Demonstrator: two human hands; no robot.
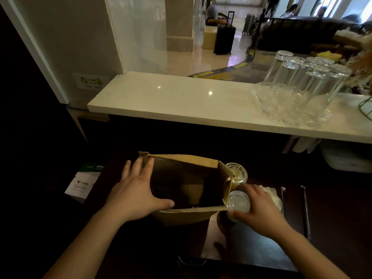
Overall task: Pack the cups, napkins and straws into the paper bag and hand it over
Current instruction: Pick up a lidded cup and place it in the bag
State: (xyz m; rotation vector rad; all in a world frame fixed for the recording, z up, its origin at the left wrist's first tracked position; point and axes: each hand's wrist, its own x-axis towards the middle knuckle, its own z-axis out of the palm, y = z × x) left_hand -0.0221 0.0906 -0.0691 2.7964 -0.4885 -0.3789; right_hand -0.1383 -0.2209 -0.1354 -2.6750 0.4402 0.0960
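A brown paper bag (pixel 182 162) stands open on the dark lower counter, its inside dark. My left hand (pixel 134 190) holds the bag's left edge, fingers outside and thumb at the near rim. My right hand (pixel 259 208) wraps around a clear lidded cup (pixel 238 202) just right of the bag. A second lidded cup (pixel 236 173) with a yellowish drink stands behind it, touching the bag's right side. White napkins (pixel 271 195) lie to the right of my right hand. Two wrapped straws (pixel 306 208) lie further right on the dark surface.
A pale stone ledge (pixel 171 101) runs above the dark counter. Several upturned glasses stand in a glass tray (pixel 287 111) on its right part. A white-and-green box (pixel 84 182) sits at the lower left. Beyond the ledge is a lobby with a black suitcase (pixel 224 38).
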